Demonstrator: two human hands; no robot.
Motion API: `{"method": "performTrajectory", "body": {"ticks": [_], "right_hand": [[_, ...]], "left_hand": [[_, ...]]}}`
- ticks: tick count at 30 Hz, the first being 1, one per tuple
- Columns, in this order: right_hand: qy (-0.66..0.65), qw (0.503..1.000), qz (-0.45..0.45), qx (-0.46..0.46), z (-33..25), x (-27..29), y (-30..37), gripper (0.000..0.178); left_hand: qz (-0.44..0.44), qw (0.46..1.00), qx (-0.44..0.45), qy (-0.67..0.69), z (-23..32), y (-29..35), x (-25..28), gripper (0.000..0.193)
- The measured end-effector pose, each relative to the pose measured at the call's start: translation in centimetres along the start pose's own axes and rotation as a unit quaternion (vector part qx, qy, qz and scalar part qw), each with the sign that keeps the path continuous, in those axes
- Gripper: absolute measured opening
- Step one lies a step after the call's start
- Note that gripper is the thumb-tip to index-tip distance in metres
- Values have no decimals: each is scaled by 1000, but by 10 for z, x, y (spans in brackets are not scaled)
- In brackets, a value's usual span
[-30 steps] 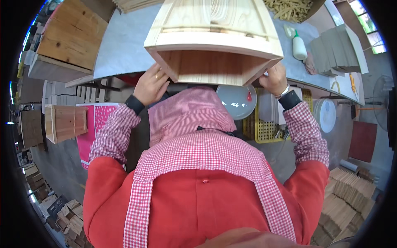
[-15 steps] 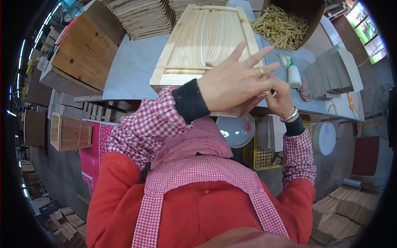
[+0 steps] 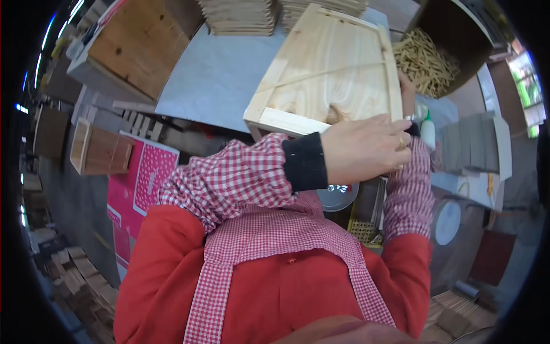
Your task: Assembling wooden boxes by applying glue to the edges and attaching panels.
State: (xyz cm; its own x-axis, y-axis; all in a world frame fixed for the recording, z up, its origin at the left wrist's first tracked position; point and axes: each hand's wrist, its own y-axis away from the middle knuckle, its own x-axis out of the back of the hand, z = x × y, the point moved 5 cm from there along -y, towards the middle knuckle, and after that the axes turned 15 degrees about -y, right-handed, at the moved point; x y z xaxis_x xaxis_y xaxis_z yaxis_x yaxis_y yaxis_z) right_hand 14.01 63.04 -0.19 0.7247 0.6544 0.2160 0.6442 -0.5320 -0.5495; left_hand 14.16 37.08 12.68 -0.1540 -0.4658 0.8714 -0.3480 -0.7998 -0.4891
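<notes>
A tapered wooden box (image 3: 344,54) with a raised frame lies on the table in front of me. A thin tan band (image 3: 321,75) runs slantwise across its upper panel. My left hand (image 3: 364,150) holds the box's near right corner, its fingers close together over the edge. Beyond the box's right side, my right hand (image 3: 407,92) shows only in part; its fingers are hidden behind the box.
Right of the box stand an open carton (image 3: 465,49) of tan strips (image 3: 427,62), a white bottle with a green tip (image 3: 428,132) and a row of grey panels (image 3: 471,143). Stacked thin boards (image 3: 238,16) lie behind. A larger wooden box (image 3: 139,46) stands left.
My right hand has moved from the near corner to farther along the box's right side. The left hand's spread fingers have come down onto the corner. The band lies farther up the panel.
</notes>
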Motion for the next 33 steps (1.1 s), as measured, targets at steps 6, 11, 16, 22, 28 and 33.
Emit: {"method": "performTrajectory", "body": {"ticks": [6, 11, 16, 22, 28, 33], "right_hand": [[-2, 969, -169, -177, -87, 18, 31, 16], [179, 958, -222, 34, -218, -33, 0, 19], [139, 859, -444, 213, -226, -147, -9, 17], [165, 841, -470, 210, -199, -164, -56, 12], [239, 900, -349, 105, -131, -117, -124, 14], [130, 903, -396, 105, -139, -130, -74, 18]], "left_hand": [[66, 997, 20, -45, -3, 24, 26, 21], [195, 959, 204, -24, -32, 123, 80, 41], [196, 895, 389, 101, -56, 187, 62, 43], [188, 813, 442, 330, -64, 195, 50, 33], [207, 780, 409, 426, -70, 207, 26, 32], [214, 875, 376, 216, -55, 180, 45, 44]]}}
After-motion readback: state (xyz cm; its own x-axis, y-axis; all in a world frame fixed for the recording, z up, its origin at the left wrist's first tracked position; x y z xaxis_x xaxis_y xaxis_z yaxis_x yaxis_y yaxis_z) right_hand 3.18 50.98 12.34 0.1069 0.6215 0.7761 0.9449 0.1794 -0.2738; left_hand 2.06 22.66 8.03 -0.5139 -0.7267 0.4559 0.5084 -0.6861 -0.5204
